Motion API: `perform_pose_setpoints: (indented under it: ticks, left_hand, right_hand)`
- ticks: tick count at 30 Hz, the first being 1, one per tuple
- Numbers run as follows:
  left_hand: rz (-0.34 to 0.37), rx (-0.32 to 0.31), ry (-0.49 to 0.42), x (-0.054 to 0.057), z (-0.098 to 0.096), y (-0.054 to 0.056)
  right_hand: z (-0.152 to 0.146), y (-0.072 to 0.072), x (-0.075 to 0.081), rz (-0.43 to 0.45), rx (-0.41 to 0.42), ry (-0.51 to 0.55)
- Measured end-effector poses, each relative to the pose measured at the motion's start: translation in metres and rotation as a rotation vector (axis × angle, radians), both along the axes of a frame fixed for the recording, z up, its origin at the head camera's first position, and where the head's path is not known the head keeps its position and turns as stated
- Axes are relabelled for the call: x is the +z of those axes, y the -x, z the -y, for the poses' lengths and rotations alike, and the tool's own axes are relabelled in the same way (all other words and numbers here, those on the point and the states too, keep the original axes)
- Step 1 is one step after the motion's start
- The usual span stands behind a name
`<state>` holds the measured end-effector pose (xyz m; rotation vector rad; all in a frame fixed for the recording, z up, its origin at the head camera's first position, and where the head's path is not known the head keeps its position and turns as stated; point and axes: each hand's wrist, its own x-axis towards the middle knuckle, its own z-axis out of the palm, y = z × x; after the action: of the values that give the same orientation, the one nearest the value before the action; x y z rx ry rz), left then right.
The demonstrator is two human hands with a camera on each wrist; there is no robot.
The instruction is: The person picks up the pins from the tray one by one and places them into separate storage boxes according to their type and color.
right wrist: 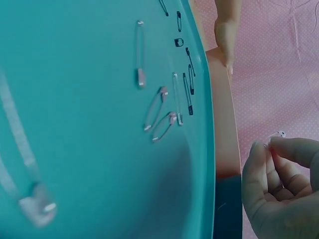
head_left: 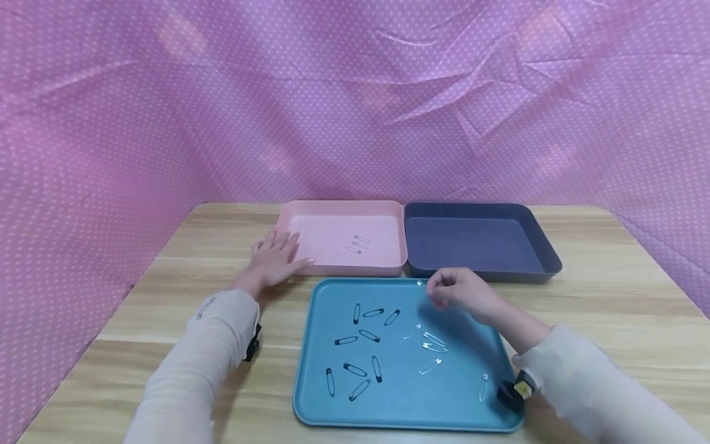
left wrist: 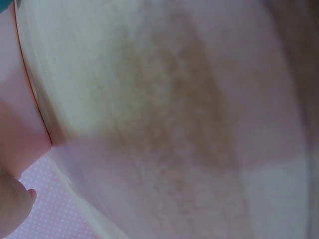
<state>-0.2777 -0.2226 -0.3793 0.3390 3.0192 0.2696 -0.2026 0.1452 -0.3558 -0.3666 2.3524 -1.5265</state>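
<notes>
My right hand (head_left: 465,291) is over the far right part of the blue-green tray (head_left: 388,412). Thumb and forefinger pinch a silver safety pin (right wrist: 282,134), whose clasp end sticks out past the fingertips; the rest is mostly hidden. Below that hand, several silver safety pins (head_left: 435,348) lie on the tray, with black safety pins (head_left: 354,370) spread over its left half. My left hand (head_left: 273,262), fingers spread, rests at the near left corner of the pink tray (head_left: 355,270). A few safety pins (head_left: 357,245) lie inside the pink tray.
A dark blue tray (head_left: 477,229) stands right of the pink one, both along the far side of the wooden table (head_left: 183,296). The blue-green tray lies just in front of them. Behind the table hangs a pink dotted cloth (head_left: 344,111).
</notes>
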Motion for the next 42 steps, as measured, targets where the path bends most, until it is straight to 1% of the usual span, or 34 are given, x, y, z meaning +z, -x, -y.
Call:
perform_pose_setpoints:
  ticks: [6, 19, 22, 26, 31, 36, 42]
  left_hand:
    - [0.01, 0.002, 0.002, 0.0, 0.001, 0.001]
    - [0.017, 0.025, -0.01, -0.002, 0.0, 0.001]
    - [0.025, 0.022, -0.014, -0.001, 0.0, 0.001]
    - [0.021, 0.019, -0.014, 0.0, 0.0, 0.001]
    - [0.021, 0.012, -0.006, 0.0, 0.001, 0.0]
    - [0.018, 0.002, -0.005, 0.0, 0.001, 0.001]
    - [0.012, -0.004, 0.003, -0.002, 0.002, 0.003]
  right_hand:
    - [0.014, 0.008, 0.005, 0.003, -0.013, 0.028]
    - [0.034, 0.024, 0.011, 0.002, -0.062, 0.075]
    - [0.039, 0.028, 0.011, 0.002, -0.087, 0.079]
    - [0.047, 0.035, 0.011, 0.006, -0.128, 0.09]
    - [0.057, 0.043, 0.013, 0.031, -0.147, 0.13]
    - [0.065, 0.054, 0.014, 0.028, -0.18, 0.132]
    - [0.077, 0.067, 0.012, 0.065, -0.217, 0.141]
